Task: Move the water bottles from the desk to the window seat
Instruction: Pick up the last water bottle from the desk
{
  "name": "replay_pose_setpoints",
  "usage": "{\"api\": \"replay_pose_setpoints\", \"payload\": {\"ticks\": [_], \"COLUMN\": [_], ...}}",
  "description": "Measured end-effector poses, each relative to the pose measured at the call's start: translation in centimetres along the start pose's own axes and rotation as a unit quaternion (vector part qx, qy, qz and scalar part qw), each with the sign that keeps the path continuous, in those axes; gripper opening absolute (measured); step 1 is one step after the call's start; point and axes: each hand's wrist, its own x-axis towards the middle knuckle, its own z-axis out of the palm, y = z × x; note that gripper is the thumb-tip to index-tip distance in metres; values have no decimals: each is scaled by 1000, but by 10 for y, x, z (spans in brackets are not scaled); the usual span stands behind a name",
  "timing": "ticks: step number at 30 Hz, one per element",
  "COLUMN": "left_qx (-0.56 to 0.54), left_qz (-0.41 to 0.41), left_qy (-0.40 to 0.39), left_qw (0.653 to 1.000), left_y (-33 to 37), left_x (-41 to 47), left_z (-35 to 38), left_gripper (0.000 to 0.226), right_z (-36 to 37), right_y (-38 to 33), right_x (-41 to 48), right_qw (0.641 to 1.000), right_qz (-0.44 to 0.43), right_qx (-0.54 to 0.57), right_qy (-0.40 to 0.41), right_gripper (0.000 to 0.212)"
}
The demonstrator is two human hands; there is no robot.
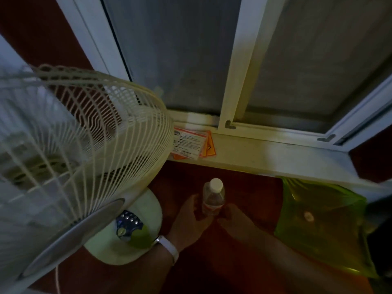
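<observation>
A small clear water bottle (213,197) with a white cap and a red label stands upright between both my hands, below the white window ledge (265,153). My left hand (186,217), with a white wristband, wraps the bottle's left side. My right hand (235,217) grips its right side. The bottle is in front of the ledge, lower than it and not touching it. The bottle's bottom is hidden by my fingers.
A white pedestal fan (80,132) fills the left, its round base (125,232) beside my left wrist. Orange and white paper cards (192,143) lie on the ledge's left end. A green plastic bag (322,221) hangs at the right under the ledge. Window frame (235,66) behind.
</observation>
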Motion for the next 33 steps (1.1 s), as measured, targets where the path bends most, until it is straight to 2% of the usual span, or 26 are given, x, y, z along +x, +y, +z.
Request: {"api": "replay_pose_setpoints", "payload": {"ticks": [2,5,7,11,14,19,21,26,28,31,33], "left_qx": [-26,-48,-55,-57,-59,-73,-65,-73,-86,-110,-121], "left_qz": [18,26,20,21,19,20,22,39,49,71,88], "left_qy": [17,14,-3,-24,-11,-14,-20,2,-4,-18,-37], "left_qw": [999,998,998,998,998,997,997,997,995,991,988], "left_y": [3,9,13,19,20,28,31,44,53,69,80], "left_x": [7,17,22,30,30,25,22,1,-8,-19,-27], "left_z": [3,5,4,2,-1,-4,-6,-10,-13,-18,-19], "left_gripper": [71,93,99,86,70,74,75,65,64,66,68], "right_z": [-1,-2,1,7,10,12,13,12,12,16,15], "right_y": [-2,-10,-9,-9,-8,-5,-1,-10,-13,-14,-14], "right_x": [10,17,21,28,32,32,29,-1,-13,-31,-41], "right_qw": [999,997,996,994,992,991,990,984,978,961,954], "right_qz": [-38,-64,-62,-72,-74,-84,-96,-80,-69,-71,-57], "right_qx": [15,49,62,79,98,96,96,155,191,254,280], "right_qy": [0,18,13,22,28,37,30,30,47,80,95], "right_gripper": [19,33,37,44,36,30,34,28,41,49,68]}}
